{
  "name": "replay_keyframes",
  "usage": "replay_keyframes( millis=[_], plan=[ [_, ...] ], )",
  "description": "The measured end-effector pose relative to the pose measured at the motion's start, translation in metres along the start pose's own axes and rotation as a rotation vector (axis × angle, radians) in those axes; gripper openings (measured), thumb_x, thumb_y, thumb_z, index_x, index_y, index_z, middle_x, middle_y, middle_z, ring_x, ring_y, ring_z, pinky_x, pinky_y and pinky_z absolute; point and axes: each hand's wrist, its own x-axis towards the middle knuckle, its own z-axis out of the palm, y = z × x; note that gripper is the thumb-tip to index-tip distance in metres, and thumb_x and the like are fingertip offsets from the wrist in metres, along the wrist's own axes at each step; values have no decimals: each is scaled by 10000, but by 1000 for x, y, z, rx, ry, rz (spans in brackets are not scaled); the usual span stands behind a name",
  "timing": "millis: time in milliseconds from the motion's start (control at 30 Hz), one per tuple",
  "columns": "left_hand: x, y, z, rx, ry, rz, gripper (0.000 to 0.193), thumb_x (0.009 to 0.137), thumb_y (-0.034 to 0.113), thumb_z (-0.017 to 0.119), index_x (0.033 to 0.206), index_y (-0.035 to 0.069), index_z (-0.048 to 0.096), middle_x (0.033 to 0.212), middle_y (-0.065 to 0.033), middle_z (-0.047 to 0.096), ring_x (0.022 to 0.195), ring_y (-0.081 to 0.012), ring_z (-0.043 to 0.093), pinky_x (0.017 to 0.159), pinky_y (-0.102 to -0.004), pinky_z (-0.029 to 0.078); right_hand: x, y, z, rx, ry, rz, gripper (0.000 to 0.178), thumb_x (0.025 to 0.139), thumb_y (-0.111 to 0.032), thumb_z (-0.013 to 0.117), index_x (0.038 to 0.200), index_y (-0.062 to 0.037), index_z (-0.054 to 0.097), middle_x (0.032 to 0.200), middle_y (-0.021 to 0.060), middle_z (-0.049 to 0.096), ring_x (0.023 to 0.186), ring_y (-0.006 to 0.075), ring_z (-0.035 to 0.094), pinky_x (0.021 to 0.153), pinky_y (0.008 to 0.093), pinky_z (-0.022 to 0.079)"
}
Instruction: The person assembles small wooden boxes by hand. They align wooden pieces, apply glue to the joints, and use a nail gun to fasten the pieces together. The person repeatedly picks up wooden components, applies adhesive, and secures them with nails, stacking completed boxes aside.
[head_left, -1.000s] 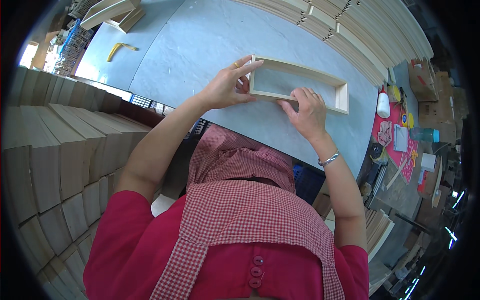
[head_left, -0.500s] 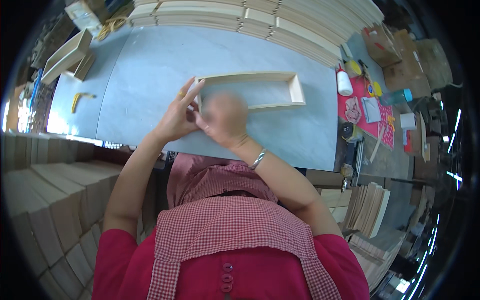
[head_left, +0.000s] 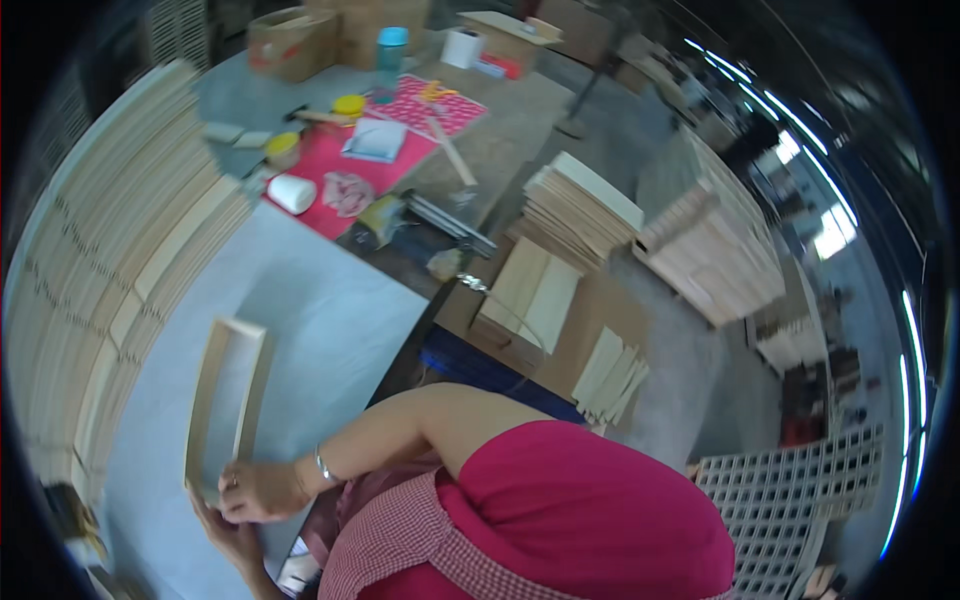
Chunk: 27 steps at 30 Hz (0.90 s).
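1. One rectangular wooden frame [head_left: 203,400] lies on the pale table [head_left: 325,300], right of stacked wooden strips [head_left: 120,270].
2. Left hand [head_left: 234,537] touches its near-left corner; grip partly hidden, cannot tell.
3. Right hand [head_left: 262,491] curls at the near end; cannot tell what it grasps.

The left hand [head_left: 226,532] and right hand [head_left: 262,492] meet at the rectangular wooden frame's [head_left: 203,400] near end, above the tabletop [head_left: 325,325].

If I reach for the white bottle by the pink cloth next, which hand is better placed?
Probably your right hand: it's nearer the white bottle. Your left hand is farther from it, with its fingers at the near-end corner of the wooden frame.
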Motion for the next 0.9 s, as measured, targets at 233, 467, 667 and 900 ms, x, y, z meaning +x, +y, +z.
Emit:
replay_keyframes(
  millis=[233,467,667,900],
  plan=[
    [-3,33,5,-147,-30,-83,938,824,-139,635,1627,80,202,1252,-204,630,1035,-213,662,858,-307,539,0,-25,-64,-38,173,85,330,745,-234,752,1024,-84,656,1200,115,556,1118,361,544,1033,540,408],
    [-8,60,-5,-202,-19,-232,924,851,-131,633,1633,92,193,1289,-208,618,1047,-199,652,882,-301,527,-126,73,-331,-942,185,1033,544,802,-328,733,1177,37,581,1163,237,610,1100,407,557,942,516,463],
    [3,81,11,-257,9,-259,911,852,-101,670,1626,92,229,1419,-157,552,1110,-195,616,942,-303,498,-165,70,-367,-1008,-259,1360,591,810,-521,762,1087,-6,677,1087,243,662,1136,386,582,954,493,454],
    [8,116,29,-204,45,-313,892,857,-71,695,1616,68,248,1391,-107,563,1062,-163,596,914,-298,494,-169,76,-358,-1066,-230,1148,572,762,-295,824,1182,43,632,1132,277,645,1081,392,636,904,458,521]
  ],
)
